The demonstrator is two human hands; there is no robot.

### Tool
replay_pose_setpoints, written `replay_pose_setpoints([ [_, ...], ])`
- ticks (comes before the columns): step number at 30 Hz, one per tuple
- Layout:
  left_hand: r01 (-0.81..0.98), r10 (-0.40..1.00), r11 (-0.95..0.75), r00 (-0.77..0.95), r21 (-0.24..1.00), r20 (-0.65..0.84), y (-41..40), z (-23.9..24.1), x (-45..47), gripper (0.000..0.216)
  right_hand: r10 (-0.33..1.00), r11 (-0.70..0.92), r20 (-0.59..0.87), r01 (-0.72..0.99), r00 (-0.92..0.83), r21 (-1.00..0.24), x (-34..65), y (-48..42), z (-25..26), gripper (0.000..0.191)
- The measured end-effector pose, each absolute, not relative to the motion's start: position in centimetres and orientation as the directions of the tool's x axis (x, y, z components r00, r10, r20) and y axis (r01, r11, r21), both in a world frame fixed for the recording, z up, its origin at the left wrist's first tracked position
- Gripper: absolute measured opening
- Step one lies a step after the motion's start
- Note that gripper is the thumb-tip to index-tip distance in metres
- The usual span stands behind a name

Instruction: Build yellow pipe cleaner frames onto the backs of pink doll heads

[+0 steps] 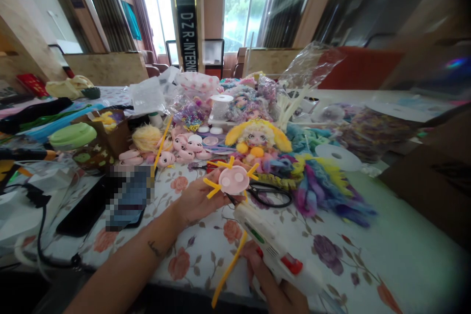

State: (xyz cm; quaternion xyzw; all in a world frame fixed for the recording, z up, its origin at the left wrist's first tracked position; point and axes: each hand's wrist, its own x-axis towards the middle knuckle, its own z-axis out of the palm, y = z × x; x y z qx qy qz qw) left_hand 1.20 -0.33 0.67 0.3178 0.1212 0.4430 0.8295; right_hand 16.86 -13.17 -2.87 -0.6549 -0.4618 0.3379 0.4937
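Observation:
My left hand [194, 199] is closed around a small pink doll-face shell [234, 180], its hollow back turned up with two round marks. Short yellow pipe-cleaner pieces [212, 187] stick out around its rim. My right hand [264, 274] grips a white hot glue gun [270, 243] with a red trigger, its nozzle against or just under the shell's lower edge. A long yellow pipe cleaner [228, 271] hangs beside my right fingers; whether they pinch it, I cannot tell. Black-handled scissors [274, 195] lie behind the shell.
Behind my hands sits a finished doll [257, 140] with yellow ears. Several pink face shells [187, 146] are piled to its left. Coloured wool [312, 186] spreads at right. Phones [90, 206], a green-lidded cup [75, 144] and cables [42, 235] occupy the left side of the flowered tablecloth [206, 260].

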Motion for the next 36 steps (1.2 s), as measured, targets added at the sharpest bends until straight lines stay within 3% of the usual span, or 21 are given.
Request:
replay_pose_setpoints([
  [21,-0.658,0.822,0.393,0.565,0.642,0.076,-0.51,1.50,1.35,0.049,0.967,-0.044,0.017,0.234,0.253,-0.971,17.14,-12.99,-2.93,0.043],
  [36,-0.657,0.803,0.399,0.588,0.639,0.103,-0.26,0.95,0.99,0.046,0.949,-0.066,0.007,0.221,0.316,-0.973,17.26,-13.12,-3.41,0.043],
])
